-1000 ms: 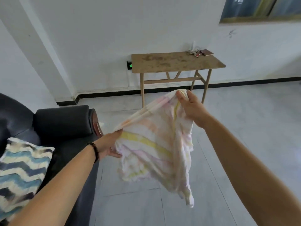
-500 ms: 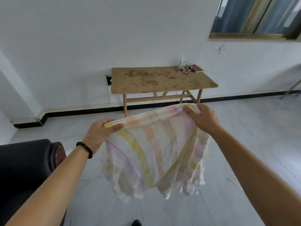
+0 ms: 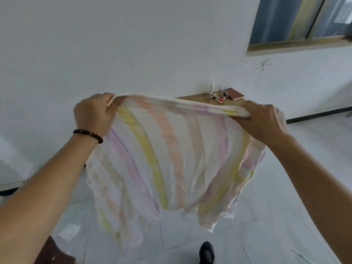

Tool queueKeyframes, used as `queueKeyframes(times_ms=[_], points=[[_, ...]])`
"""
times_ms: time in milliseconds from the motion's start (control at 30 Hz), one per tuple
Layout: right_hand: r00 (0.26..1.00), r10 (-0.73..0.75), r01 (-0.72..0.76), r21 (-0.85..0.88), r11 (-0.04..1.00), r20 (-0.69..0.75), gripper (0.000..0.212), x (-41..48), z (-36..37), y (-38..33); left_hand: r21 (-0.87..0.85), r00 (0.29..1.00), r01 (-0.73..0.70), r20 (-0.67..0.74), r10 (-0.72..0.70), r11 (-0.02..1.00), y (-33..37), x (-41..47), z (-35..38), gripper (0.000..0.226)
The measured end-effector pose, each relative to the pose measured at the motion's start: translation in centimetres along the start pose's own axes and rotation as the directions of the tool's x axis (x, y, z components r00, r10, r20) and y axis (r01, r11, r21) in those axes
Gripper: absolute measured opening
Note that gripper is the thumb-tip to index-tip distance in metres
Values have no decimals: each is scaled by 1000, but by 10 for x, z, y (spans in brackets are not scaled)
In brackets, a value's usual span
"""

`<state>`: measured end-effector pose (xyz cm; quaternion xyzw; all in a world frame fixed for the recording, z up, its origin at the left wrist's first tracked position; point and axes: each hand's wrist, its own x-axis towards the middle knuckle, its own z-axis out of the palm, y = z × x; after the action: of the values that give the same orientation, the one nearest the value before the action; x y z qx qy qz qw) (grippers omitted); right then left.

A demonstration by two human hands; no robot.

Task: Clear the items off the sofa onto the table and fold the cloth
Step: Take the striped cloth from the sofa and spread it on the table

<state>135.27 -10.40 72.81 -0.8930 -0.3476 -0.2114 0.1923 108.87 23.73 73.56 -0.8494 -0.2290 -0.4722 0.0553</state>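
A thin white cloth (image 3: 167,159) with yellow, pink and peach stripes hangs spread out in the air in front of me. My left hand (image 3: 93,115) grips its top edge at the left corner. My right hand (image 3: 261,121) grips the same edge at the right corner. The edge is pulled fairly taut between them and the rest of the cloth drapes down toward the floor. Behind the cloth stands the wooden table (image 3: 194,97), mostly hidden; only its far right part shows.
On the table's far right lie a small brown book (image 3: 234,93), a tangle of white cable (image 3: 219,91) and a red-capped marker (image 3: 219,100). A dark shoe (image 3: 206,252) is on the grey tiled floor below. A brown sofa arm end (image 3: 51,252) shows bottom left. A window (image 3: 301,20) is top right.
My hands have moved apart and up, stretching the cloth's top edge wide. The view has turned away from the sofa and closer to the table, which the cloth now mostly covers.
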Motion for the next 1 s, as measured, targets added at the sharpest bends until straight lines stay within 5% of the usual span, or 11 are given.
queueKeyframes(times_ms=[200, 433, 667, 833, 1000], points=[[996, -17, 17, 3, 1000, 83, 52, 172, 56, 29, 181, 999, -21, -29, 26, 983, -13, 139, 70, 71], [931, -171, 206, 76, 976, -324, 49, 383, 59, -11, 409, 977, 105, -215, -16, 907, -43, 306, 90, 55], [908, -204, 261, 115, 958, -365, 44, 521, 92, -57, 220, 953, 82, -301, -12, 972, -106, 394, 154, 42], [957, -174, 213, 155, 965, -230, 34, 550, 203, -74, 208, 965, 213, -195, -173, 955, -177, 376, 273, 37], [966, -94, 82, 59, 995, 241, 28, 499, 367, -50, 82, 930, 245, 263, -258, 966, -210, 225, 421, 38]])
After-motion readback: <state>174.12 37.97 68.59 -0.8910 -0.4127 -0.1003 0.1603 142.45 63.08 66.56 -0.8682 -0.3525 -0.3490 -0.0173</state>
